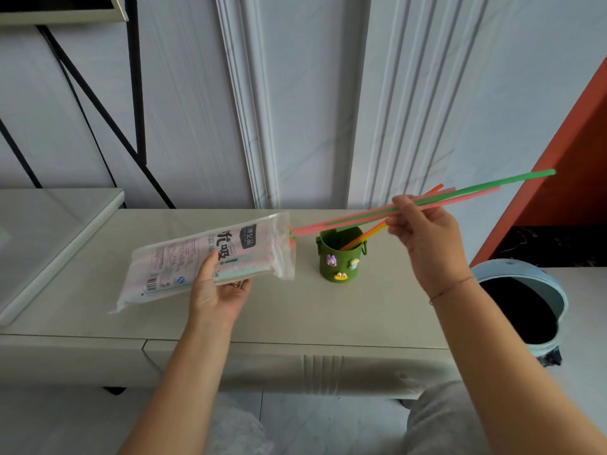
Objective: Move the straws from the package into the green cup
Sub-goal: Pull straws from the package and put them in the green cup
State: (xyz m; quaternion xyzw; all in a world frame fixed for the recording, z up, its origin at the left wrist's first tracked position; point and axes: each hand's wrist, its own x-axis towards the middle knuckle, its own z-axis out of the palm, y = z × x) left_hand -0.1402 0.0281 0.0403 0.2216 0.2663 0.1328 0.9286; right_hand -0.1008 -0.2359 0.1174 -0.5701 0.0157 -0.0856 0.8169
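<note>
1. Pink, green and orange straws (pixel 460 195) are pinched as a small bunch between the thumb and fingers of the right hand (pixel 423 238), which is held up above the table (pixel 295 316).
2. From that pinch the bunch is spread both ways. The long ends are pointed up and to the right past the fingers, and the other ends are found down to the left, right at the open mouth of the package (pixel 203 257).
3. The package is gripped by the left hand (pixel 220 290), with the thumb laid across the printed front and the fingers curled underneath. It is tilted with its mouth raised toward the right hand, and more straws are seen packed inside.
4. The green cup (pixel 340 257) is stood on the table below and to the left of the right hand's pinch, between the two hands and just beside the package mouth. Small figures are stuck on its front.
5. A yellow and orange straw (pixel 364 236) is leaned in the cup, its upper end passing under the right hand's fingers. Whether it is touched there cannot be told.
6. A thin bracelet (pixel 450 289) is worn on the right wrist, and a ring (pixel 236 285) on the left hand.
7. A pale blue bin (pixel 558 297) is seen below and to the right of the right forearm.
</note>
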